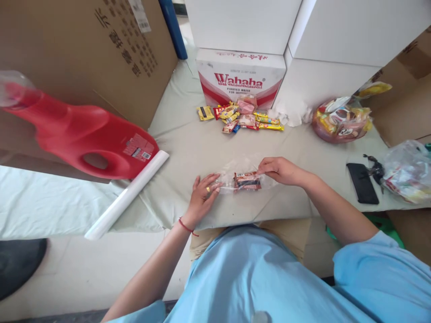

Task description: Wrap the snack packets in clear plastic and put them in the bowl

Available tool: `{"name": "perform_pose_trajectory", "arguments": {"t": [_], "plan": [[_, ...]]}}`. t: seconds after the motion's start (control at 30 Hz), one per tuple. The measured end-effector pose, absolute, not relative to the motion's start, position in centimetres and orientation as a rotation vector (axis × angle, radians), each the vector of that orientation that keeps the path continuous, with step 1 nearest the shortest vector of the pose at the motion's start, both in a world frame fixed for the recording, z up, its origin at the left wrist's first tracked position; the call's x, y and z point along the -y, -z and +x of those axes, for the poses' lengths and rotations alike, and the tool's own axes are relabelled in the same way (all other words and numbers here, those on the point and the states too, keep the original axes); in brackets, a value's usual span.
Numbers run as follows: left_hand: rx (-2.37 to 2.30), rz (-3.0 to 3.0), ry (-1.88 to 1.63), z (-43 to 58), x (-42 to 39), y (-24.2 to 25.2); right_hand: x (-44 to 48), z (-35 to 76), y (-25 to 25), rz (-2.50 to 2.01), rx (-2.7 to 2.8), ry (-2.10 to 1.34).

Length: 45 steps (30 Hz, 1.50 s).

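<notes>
A small snack packet (pixel 248 181) in a red-brown wrapper lies on the cloth-covered table in front of me. Around it is clear plastic film (pixel 227 185); whether this is a bag or a loose sheet I cannot tell. My left hand (pixel 203 193), with a ring and a red wrist cord, rests on the film's left end, its fingers stretched out. At the other end, my right hand (pixel 274 170) pinches the film between thumb and fingers, just right of the packet.
Several wrapped snacks (pixel 240 114) lie before a Wahaha carton (pixel 240 80). A white roll (pixel 128 195) and large red jug (pixel 90 139) are at left. Rightward are a bowl of snacks (pixel 341 121), a black phone (pixel 362 183) and a plastic bag (pixel 407 168).
</notes>
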State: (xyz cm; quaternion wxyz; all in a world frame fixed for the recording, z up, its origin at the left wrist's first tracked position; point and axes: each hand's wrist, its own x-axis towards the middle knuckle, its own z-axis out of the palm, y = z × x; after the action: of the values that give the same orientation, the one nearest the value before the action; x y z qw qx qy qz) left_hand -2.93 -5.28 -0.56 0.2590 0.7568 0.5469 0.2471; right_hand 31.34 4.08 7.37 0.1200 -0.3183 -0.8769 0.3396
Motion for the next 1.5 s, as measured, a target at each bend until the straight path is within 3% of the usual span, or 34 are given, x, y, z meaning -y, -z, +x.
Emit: {"name": "perform_pose_trajectory", "arguments": {"t": [0.47, 0.77, 0.93, 1.13, 1.27, 1.37, 1.5], "plan": [[-1.93, 1.289, -1.079, -0.2, 4.7, 1.0, -6.3, 29.4, -2.4, -1.253, 2.328, -1.302], [-1.864, 1.454, -0.845, 0.9, 3.5, -1.1, -4.8, 28.7, -1.3, -1.186, 2.344, -1.389], [-1.979, 1.154, -0.973, 0.4, 2.6, -0.9, -4.8, 27.9, -1.5, -1.268, 2.39, -1.322], [-2.457, 1.663, -1.17, 0.5, 4.9, -3.5, -3.9, 26.6, -2.3, -1.55, 2.572, -0.981], [-1.95, 2.342, -0.895, 2.6, 7.7, -6.2, -3.3, 25.9, -3.4, -1.641, 2.651, -0.873], [-1.528, 2.509, -0.605, 4.7, 7.3, -6.7, -3.0, 25.5, -3.9, -1.688, 2.668, -0.818], [-1.524, 2.461, -0.381, 5.8, 4.8, -5.3, -2.5, 25.9, -3.7, -1.684, 2.644, -0.801]]}}
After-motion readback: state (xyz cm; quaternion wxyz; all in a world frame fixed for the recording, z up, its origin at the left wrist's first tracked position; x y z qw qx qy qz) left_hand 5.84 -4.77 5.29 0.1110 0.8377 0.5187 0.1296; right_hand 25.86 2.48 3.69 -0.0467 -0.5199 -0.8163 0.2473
